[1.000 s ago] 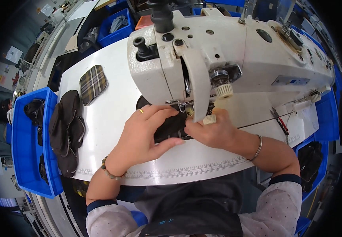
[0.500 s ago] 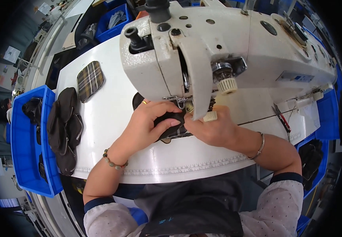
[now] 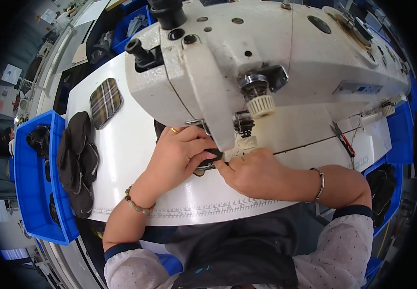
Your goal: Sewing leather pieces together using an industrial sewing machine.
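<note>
- Left hand (image 3: 174,151): thumb and fingers pinched together on the cloth (image 3: 214,151).
- Right hand (image 3: 256,173): fingers curled, index fingertip at the cloth's near edge. Whether its thumb grips from below cannot be told.
- Cloth: dark, lying between the two sets of fingertips; most of it is under the left hand, and part shows beyond that hand, on its left side.
- Step in hand (judged): aligning the cloth's edge by hand at the sewing machine (image 3: 266,43). The needle is hidden behind the white guard.
- Next move (judged): calls for keeping the edge flat and even, with fingertips clear of the needle.
- Table (image 3: 126,168): white, under both hands, scale along the near edge.
- Left of the hands: plaid patch (image 3: 106,103); nearer, a dark pouch (image 3: 78,164) beside the blue bin (image 3: 21,183).
- Right of the hands: snips (image 3: 344,140), on the table, well apart from the fingers.
</note>
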The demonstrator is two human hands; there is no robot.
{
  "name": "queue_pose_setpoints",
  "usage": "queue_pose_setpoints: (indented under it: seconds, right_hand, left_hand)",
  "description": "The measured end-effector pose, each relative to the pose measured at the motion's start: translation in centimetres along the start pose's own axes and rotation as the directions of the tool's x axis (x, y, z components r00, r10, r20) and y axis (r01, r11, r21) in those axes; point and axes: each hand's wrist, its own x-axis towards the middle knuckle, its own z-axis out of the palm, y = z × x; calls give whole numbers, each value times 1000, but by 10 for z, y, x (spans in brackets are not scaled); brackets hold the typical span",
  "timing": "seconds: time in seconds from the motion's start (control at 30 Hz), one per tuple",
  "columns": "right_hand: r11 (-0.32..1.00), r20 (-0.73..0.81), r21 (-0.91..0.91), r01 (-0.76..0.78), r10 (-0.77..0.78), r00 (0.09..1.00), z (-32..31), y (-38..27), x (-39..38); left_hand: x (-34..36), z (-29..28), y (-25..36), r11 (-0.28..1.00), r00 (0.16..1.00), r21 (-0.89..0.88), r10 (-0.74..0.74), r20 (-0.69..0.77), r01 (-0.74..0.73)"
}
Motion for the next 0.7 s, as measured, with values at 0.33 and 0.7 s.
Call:
queue_pose_setpoints:
  seconds: [0.33,0.7]
  right_hand:
    - [999,20,-34,12,-11,1000,-1,-1,0]
    - [979,-138,-196,-65,39,990,11,17,10]
  left_hand:
    - [0,1,3,995,999,95,-27,24,24]
    - [11,8,-25,989,989,87,-107,-104,116]
